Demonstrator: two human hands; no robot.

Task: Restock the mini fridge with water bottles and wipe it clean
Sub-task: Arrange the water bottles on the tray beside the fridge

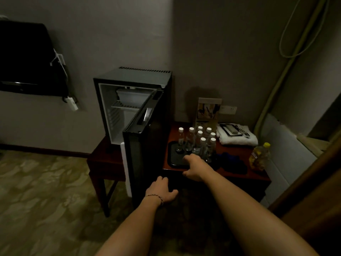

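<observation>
While the mini fridge (132, 106) stands on the dark wooden table (239, 169) with its door (144, 145) swung open and its white shelves bare, the water bottles (198, 141) cluster upright on a black tray (175, 157) just to its right. The right hand (193, 167) rests at the tray's near edge, fingers loosely curled, gripping nothing I can make out. The left hand (162, 191) hovers lower, near the door's bottom, fingers spread and empty. A folded white towel (236, 135) and a dark blue cloth (232, 161) lie further right.
</observation>
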